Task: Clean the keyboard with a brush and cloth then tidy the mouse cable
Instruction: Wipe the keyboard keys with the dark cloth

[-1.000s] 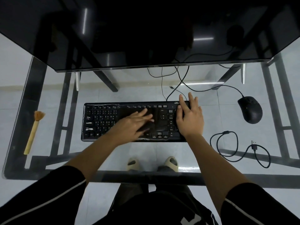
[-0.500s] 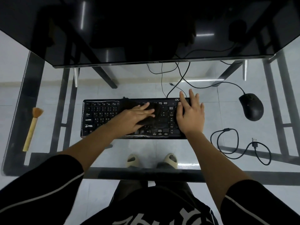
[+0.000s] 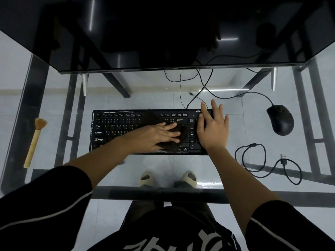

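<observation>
A person's left hand lies flat, fingers extended, pressing a dark cloth onto the black keyboard at centre frame, while the right hand, open and gripping nothing, rests spread on the number pad at the board's 3 o'clock end to steady it. By the look of things the wiping stage is under way: the wooden-handled brush lies apart on the glass desk at 9 o'clock, seemingly finished with. The mouse, at 3 o'clock, has its cable trailing loose towards 12 o'clock, so that tidying appears still to be done. A separate looped USB lead lies at 4 o'clock. The keyboard's legends show white, its left edge glossy
</observation>
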